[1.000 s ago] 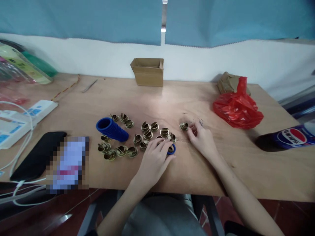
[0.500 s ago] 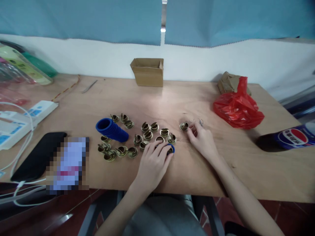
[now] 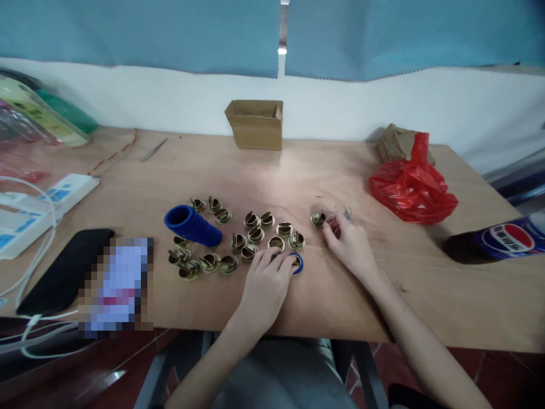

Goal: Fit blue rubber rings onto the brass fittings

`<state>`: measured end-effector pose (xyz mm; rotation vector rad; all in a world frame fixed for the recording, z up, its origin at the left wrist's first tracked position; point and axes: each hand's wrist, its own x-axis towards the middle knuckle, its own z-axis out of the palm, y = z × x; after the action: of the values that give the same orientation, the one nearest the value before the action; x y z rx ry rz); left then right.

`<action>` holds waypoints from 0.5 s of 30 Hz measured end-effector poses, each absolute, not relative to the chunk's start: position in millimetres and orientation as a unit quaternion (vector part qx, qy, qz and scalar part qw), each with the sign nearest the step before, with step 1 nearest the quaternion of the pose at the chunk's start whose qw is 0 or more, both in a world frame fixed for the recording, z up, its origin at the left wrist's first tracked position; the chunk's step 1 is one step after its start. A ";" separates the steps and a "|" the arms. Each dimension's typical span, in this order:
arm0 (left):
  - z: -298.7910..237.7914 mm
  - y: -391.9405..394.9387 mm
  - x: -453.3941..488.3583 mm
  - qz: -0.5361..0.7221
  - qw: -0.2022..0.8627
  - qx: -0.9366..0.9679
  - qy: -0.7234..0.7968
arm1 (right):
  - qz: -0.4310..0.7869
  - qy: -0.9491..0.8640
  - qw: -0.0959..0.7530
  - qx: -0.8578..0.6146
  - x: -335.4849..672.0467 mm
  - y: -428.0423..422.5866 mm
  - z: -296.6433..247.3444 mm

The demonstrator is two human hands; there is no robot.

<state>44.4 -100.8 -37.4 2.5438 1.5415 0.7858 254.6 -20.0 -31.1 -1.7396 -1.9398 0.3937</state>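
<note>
My left hand (image 3: 264,287) lies on the wood table with its fingers bent over a blue ring (image 3: 301,267), which has a brass-coloured piece inside it. Fingertips and thumb close on the ring's left side and hide part of it. My right hand (image 3: 351,247) rests further right, fingers curled towards the thumb, just beside a lone round brass-coloured piece (image 3: 318,218). Whatever those fingers hold, if anything, is hidden. Several similar brass-coloured pieces (image 3: 256,234), each with an upright tab, stand left of and beyond my left hand. A leaning stack of blue rings (image 3: 196,226) is among them.
At the back stands an open cardboard box (image 3: 258,133). To the right are a red plastic bag (image 3: 413,193) and a cola bottle (image 3: 494,241) on its side. A black phone (image 3: 66,270), a blurred-out device (image 3: 119,287) and a white power strip (image 3: 51,210) lie left.
My left hand has shifted slightly down, its fingers drawing together, and more of the blue ring and the brass-coloured pieces near it shows. My right hand is almost unmoved.
</note>
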 end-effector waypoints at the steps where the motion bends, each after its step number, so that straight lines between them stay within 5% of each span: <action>1: -37.0 -100.2 44.3 0.265 0.029 0.826 0.497 | 0.142 -0.710 0.261 -0.638 254.1 -20.9 -29.8; 6: -26.2 -87.8 40.9 0.342 -0.008 0.807 0.482 | 0.154 -0.698 0.378 -0.589 244.5 -32.3 -17.4; 15: -1.8 -50.5 35.4 0.352 -0.098 0.852 0.374 | 0.575 -0.620 0.357 -0.397 226.1 -41.0 -16.2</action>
<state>35.4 -50.5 -1.8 2.8577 1.2549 1.1806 226.1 -41.0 -16.2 -1.0249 -1.6003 1.4847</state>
